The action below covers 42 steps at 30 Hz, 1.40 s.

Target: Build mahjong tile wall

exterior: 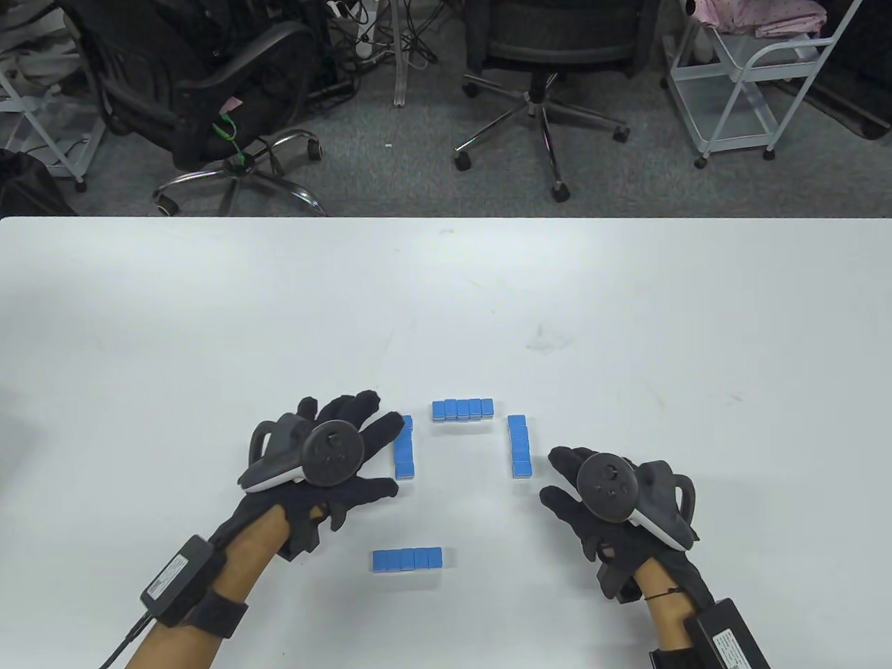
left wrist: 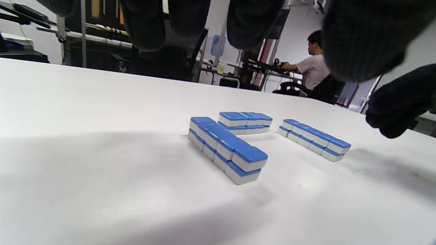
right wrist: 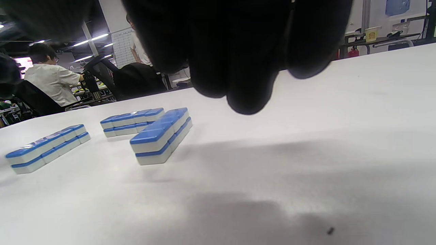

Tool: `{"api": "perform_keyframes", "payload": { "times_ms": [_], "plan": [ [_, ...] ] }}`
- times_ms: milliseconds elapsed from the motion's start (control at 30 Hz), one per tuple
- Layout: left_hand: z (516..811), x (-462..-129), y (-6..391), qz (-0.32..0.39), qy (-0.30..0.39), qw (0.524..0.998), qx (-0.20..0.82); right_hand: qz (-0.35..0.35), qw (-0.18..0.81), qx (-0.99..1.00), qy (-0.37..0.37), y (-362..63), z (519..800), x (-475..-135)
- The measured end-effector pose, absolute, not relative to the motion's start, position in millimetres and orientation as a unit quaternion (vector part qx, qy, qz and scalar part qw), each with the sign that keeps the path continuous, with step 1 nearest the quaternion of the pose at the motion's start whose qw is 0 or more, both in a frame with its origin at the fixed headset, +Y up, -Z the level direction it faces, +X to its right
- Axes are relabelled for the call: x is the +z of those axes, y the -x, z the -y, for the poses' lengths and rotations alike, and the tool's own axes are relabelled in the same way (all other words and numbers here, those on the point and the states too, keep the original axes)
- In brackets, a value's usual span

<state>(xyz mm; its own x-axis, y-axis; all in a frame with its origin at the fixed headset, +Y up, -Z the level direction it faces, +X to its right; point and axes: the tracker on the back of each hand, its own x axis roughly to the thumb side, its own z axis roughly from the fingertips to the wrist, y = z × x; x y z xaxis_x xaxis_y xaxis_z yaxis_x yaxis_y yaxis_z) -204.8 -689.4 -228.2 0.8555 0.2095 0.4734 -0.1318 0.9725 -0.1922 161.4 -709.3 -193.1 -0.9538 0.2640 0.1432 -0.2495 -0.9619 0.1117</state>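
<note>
While spread, left fingers [exterior: 369, 418] flank left tile row [exterior: 405, 449] | apart

Bright, even overhead light in table view; white table [exterior: 627, 313] near blown out, only soft short shadows beside tiles [exterior: 463, 410] and under hands, slight bowing at frame edges. Both wrist views wide-angle w/ curved table horizon, broad soft shadow across table [left wrist: 85, 163], gloved fingers [right wrist: 245, 68] up top dark and out of focus, almost no detail. Ceiling strip lights [right wrist: 89, 39] flare in right wrist bg; bg soft, tiles fairly sharp.
</note>
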Motion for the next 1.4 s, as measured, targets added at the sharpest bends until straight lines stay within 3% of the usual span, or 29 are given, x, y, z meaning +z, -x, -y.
{"api": "perform_keyframes", "payload": {
  "times_ms": [333, 467, 900, 1067, 1400],
  "plan": [
    [692.6, -177.2, 287.2, 0.180, 0.024, 0.973, 0.142, -0.032, 0.164, 0.978, -0.126, -132.9, 701.8, -174.5],
    [703.9, -173.4, 307.1, 0.164, 0.031, 0.969, 0.180, -0.109, 0.153, 0.977, -0.105, -103.6, 707.9, -169.4],
    [709.9, -177.2, 322.0, 0.142, 0.040, 0.965, 0.218, -0.340, 0.102, 0.934, 0.025, -6.3, 733.6, -165.9],
    [709.8, -178.0, 329.3, 0.134, 0.044, 0.963, 0.230, -0.351, 0.017, 0.934, 0.054, 18.3, 739.5, -173.0],
    [710.9, -179.9, 337.5, 0.122, 0.054, 0.961, 0.241, -0.386, -0.024, 0.919, 0.082, 52.9, 744.2, -171.0]
  ]
}}
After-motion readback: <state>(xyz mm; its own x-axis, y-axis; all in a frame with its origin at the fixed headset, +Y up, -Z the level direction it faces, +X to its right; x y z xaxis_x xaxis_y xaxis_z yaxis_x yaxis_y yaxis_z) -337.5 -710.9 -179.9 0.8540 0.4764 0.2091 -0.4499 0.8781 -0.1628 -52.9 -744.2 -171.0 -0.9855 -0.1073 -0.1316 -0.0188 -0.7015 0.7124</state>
